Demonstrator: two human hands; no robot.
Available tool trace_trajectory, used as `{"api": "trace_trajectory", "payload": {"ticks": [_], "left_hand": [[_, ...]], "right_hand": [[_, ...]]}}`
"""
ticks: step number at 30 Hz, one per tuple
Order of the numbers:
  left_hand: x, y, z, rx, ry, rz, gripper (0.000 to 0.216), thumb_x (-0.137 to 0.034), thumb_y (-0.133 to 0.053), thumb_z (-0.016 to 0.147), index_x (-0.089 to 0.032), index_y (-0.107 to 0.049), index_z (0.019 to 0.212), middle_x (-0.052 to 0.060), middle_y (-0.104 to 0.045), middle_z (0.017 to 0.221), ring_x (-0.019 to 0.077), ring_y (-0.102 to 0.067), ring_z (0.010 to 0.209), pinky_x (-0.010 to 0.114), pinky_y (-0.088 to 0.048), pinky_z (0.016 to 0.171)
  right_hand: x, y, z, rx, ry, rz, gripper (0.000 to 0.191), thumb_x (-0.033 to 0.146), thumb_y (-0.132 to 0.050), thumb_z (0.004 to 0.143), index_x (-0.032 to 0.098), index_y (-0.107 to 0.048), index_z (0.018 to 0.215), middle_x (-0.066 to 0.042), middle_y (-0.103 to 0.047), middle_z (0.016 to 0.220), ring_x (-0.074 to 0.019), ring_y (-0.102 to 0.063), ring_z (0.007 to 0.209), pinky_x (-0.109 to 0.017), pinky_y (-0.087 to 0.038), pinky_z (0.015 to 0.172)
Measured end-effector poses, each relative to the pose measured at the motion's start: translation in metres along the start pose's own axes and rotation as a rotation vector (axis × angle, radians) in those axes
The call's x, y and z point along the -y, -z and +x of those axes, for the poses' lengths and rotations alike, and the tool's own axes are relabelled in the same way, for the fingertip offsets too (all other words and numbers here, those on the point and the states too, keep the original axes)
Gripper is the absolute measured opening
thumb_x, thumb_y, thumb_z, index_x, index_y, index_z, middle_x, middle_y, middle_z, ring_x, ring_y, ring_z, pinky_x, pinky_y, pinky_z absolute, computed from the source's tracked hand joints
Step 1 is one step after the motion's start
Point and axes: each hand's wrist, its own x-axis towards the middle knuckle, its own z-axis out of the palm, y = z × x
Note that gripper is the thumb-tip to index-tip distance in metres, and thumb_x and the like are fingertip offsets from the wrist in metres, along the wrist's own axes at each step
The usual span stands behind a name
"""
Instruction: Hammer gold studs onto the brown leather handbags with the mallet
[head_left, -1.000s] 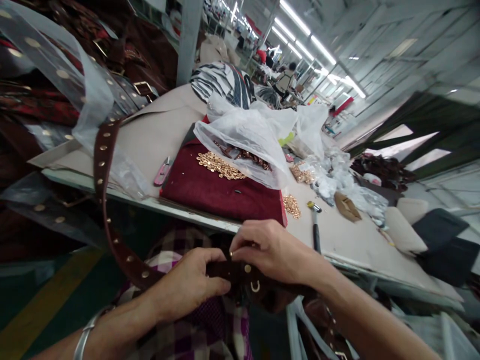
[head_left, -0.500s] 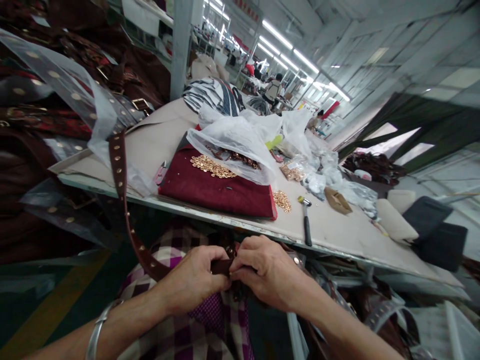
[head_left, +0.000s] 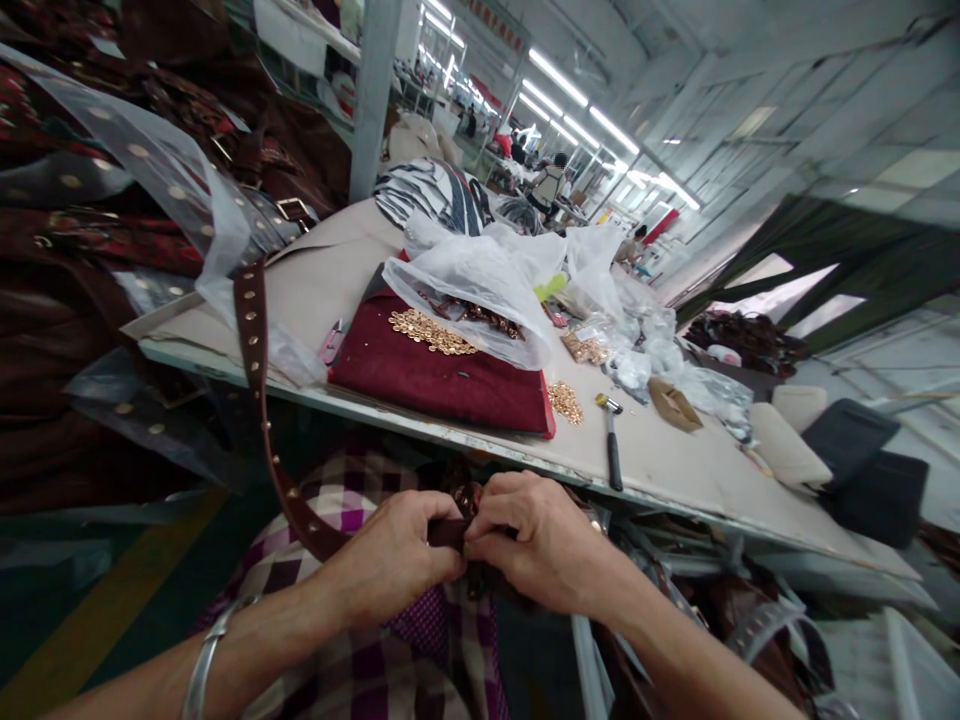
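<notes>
A dark brown leather strap point(head_left: 253, 340) with gold studs hangs down from the left and curves across my lap. My left hand point(head_left: 397, 550) pinches it between thumb and fingers. Just beside it, my right hand point(head_left: 532, 540) is closed on the strap's short stretch between the hands. What lies under the right fingertips is hidden. Some dark brown and gold material shows behind the hands at the table edge. On the table, a folded maroon cloth point(head_left: 450, 392) bears a pile of gold metal pieces point(head_left: 431, 332).
A hammer point(head_left: 613, 450) lies near the front edge of the table point(head_left: 697, 490), beside a small heap of gold pieces point(head_left: 565, 402). White plastic bags point(head_left: 510, 280) sit behind the cloth. Brown leather bags point(head_left: 67, 400) are piled at the left. People work far back.
The view has shifted slightly, so the table and strap appear a little to the right on the left side. Both hands keep nearly the same grip on the strap.
</notes>
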Motion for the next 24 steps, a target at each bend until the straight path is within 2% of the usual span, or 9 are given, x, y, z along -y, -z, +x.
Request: {"api": "trace_trajectory", "payload": {"ticks": [6,12,19,22,24], "left_hand": [[0.005,0.0,0.005,0.032,0.026,-0.017,0.015,-0.025,-0.063,0.061,-0.017,-0.065,0.074,-0.006,-0.052,0.066,0.0138,-0.046,0.068,0.025,-0.029,0.058],[0.002,-0.005,-0.001,-0.037,0.002,0.003,0.009,-0.024,-0.06,0.064,-0.018,-0.062,0.07,-0.006,-0.053,0.066,0.0136,-0.047,0.068,0.025,-0.03,0.059],[0.001,-0.021,-0.008,-0.11,-0.061,0.009,0.007,-0.013,-0.055,0.064,-0.018,-0.06,0.065,-0.005,-0.053,0.066,0.0122,-0.048,0.067,0.025,-0.03,0.061],[0.003,-0.021,0.001,-0.159,-0.069,0.112,0.007,-0.011,-0.058,0.063,-0.018,-0.057,0.064,-0.005,-0.051,0.065,0.0124,-0.046,0.065,0.025,-0.029,0.061],[0.002,-0.016,0.009,-0.15,-0.057,0.173,0.008,-0.011,-0.06,0.061,-0.017,-0.055,0.061,-0.005,-0.048,0.063,0.0123,-0.044,0.064,0.026,-0.028,0.059]], "right_hand": [[-0.005,-0.005,0.0,0.009,0.034,-0.014,0.014,0.006,-0.081,0.074,0.02,-0.078,0.075,0.002,-0.063,0.07,-0.0126,-0.058,0.068,-0.025,-0.036,0.065],[0.0,-0.001,0.0,0.005,-0.146,0.016,0.013,0.009,-0.078,0.075,0.019,-0.07,0.073,0.003,-0.062,0.076,-0.0129,-0.058,0.074,-0.024,-0.036,0.067],[0.011,-0.005,0.002,0.127,-0.353,-0.001,0.015,0.006,-0.07,0.071,0.019,-0.062,0.069,0.002,-0.063,0.081,-0.0145,-0.059,0.077,-0.026,-0.036,0.067],[0.004,-0.011,0.002,0.161,-0.369,-0.068,0.015,0.005,-0.065,0.07,0.02,-0.063,0.072,0.0,-0.066,0.088,-0.0189,-0.061,0.084,-0.029,-0.04,0.073],[-0.007,-0.012,0.002,0.165,-0.337,-0.085,0.02,0.004,-0.063,0.07,0.02,-0.065,0.081,-0.003,-0.066,0.098,-0.0216,-0.062,0.094,-0.032,-0.044,0.081]]}}
